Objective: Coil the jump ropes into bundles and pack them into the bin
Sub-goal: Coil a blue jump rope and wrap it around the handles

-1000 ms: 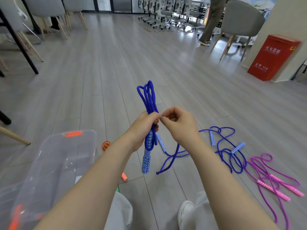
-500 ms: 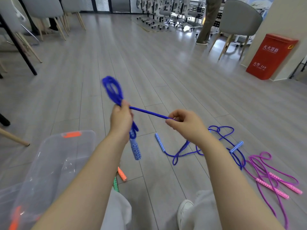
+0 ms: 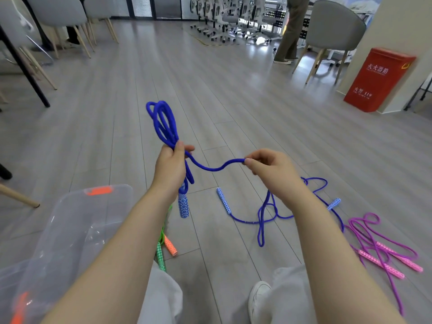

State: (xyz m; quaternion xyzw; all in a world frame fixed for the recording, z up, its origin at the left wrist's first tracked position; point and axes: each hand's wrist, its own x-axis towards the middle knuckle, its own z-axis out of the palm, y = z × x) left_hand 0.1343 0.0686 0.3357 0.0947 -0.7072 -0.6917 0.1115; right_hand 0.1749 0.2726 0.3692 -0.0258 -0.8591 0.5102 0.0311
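Grey plank floor (image 3: 233,90), chairs (image 3: 332,31) behind; both hands' fingers (image 3: 251,160) clamped on blue rope (image 3: 210,168).

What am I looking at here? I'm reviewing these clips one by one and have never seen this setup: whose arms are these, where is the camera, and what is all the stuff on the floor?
There is no machine. A person wears a wide-angle camera on the head, looking forward and down, so the two bare arms coming from the bottom edge are their own.

The left hand grips a bundle of loops of a blue jump rope; one patterned handle hangs below it. The right hand pinches a free stretch of the same rope, which sags between the two hands.

On the wooden floor lie that rope's other handle, a pink jump rope at the right, and orange and green handles near the knees. The clear plastic bin at lower left is where bundles go.
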